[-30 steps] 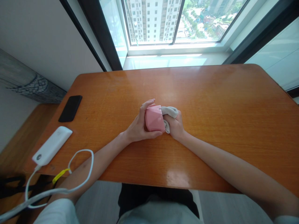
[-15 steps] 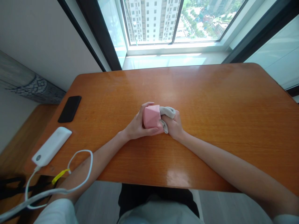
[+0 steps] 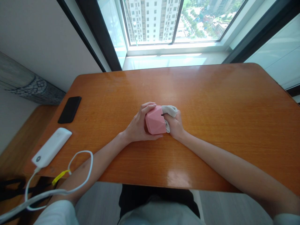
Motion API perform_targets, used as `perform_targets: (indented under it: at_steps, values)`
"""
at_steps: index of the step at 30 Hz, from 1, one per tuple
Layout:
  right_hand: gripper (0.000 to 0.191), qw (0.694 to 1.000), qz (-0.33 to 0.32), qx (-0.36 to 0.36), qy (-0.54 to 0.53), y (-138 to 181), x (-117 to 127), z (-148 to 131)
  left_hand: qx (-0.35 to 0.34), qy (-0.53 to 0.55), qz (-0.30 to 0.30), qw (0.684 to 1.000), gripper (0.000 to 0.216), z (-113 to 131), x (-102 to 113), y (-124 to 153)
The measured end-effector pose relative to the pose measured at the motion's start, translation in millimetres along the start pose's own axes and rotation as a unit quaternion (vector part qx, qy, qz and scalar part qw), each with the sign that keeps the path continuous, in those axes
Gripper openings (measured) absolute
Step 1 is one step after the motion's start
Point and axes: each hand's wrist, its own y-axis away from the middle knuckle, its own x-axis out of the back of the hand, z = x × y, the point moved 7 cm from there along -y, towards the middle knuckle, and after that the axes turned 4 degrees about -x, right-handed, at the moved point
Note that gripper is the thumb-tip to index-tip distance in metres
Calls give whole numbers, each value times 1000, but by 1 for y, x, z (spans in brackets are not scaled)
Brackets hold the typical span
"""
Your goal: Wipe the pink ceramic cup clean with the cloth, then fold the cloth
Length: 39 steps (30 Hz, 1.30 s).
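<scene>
A pink faceted container, cup-like in shape (image 3: 156, 121), is tipped on its side between my hands above the wooden table (image 3: 211, 100). My left hand (image 3: 138, 123) is wrapped around its closed end, thumb along the near side and fingers over the far side. At its right end, my right hand (image 3: 175, 125) grips a light grey cloth (image 3: 170, 110). Part of the cloth lies against the container's rim, and my right fingertips are hidden at or inside its opening.
A black phone (image 3: 69, 109) lies at the table's left side. Nearer to me is a white power bank (image 3: 52, 147) with a white cable (image 3: 79, 187) looping over my left forearm. A yellow tag (image 3: 60, 177) hangs on the cable. The window (image 3: 173, 22) is beyond the far edge.
The pink container has turned in my left hand and shifted slightly right, showing other facets. My left fingers have moved around it. The right hand stays at the opening with the cloth.
</scene>
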Motion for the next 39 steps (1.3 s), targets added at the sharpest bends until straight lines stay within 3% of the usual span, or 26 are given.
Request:
perform_targets:
  at_steps: [5,7,10,13,17,24,26,30,33,39]
  values:
    - [15,1000,-7,-3,30,3,-2,-2,127,86,-47,987,122,-17,-4,6]
    - [14,1000,-4,-6,21,0,-1,0,106,78,-41,990,126,-15,-4,5]
    - [11,1000,4,-11,-5,-6,3,5,21,24,-24,999,137,-6,-4,0]
    - [11,999,16,-20,-30,-10,6,9,-25,-11,-22,999,131,1,-6,-3]
    - [13,1000,12,-7,-22,-6,2,1,-5,-8,-9,1000,125,2,-1,-3]
    - [17,999,-13,12,31,3,-4,-5,158,75,-48,983,125,-19,0,8]
    - [17,1000,-7,6,24,2,-3,-4,152,82,-46,984,124,-20,-1,7]
    - [16,1000,10,-3,-2,-4,-1,-4,35,23,-27,999,138,-9,-2,0]
    - [19,1000,17,-5,-12,-7,0,-4,-8,-19,-23,1000,133,-2,-4,-2]
    - [13,1000,11,12,14,1,-1,-5,88,30,-24,995,134,-8,0,2]
